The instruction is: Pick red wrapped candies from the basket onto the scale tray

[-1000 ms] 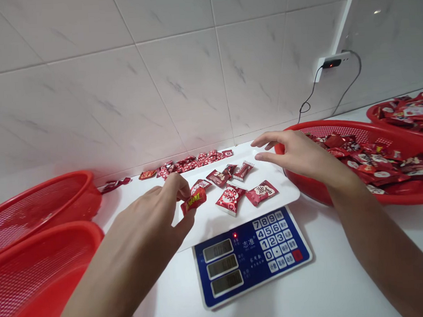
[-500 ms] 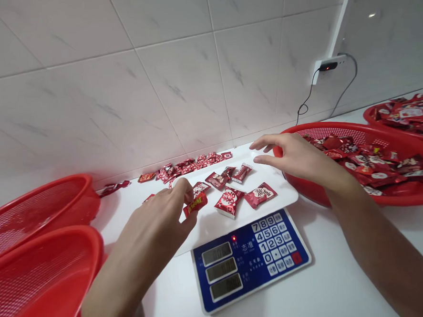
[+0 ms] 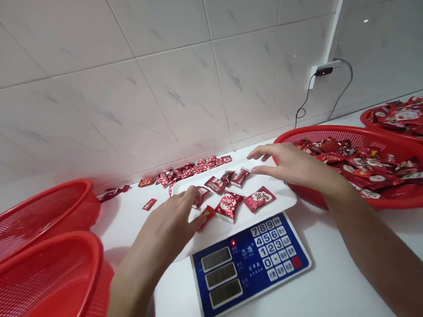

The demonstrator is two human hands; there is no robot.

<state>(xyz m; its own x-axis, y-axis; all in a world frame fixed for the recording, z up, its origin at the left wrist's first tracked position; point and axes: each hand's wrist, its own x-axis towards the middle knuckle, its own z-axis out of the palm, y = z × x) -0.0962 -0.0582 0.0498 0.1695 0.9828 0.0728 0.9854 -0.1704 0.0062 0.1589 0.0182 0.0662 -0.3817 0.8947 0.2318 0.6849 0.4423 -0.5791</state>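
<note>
A digital scale (image 3: pixel 252 266) with a blue keypad panel carries a white tray (image 3: pixel 275 212). Several red wrapped candies lie on the tray, among them a puffy red packet (image 3: pixel 229 204) and a flat dark-red one (image 3: pixel 259 199). My left hand (image 3: pixel 172 216) is over the tray's left side, its thumb and fingers apart. Right at its thumb tip lies a small red candy (image 3: pixel 207 217) with yellow lettering; whether they touch I cannot tell. Open and holding nothing, my right hand (image 3: pixel 287 166) hovers above the tray's right end, beside the large red basket of candies.
Large red basket (image 3: pixel 360 130) full of candies on the right, another filled basket (image 3: pixel 370 120) behind it. Two red baskets (image 3: pixel 88 190) stand at left. Loose candies (image 3: pixel 190 170) line the tiled wall, and one candy (image 3: pixel 150 204) lies left of the tray. Cables hang from an outlet (image 3: pixel 322 70).
My left hand has let go of the small yellow-lettered candy, which now rests on the tray. The fingers have spread apart. My right hand has barely moved.
</note>
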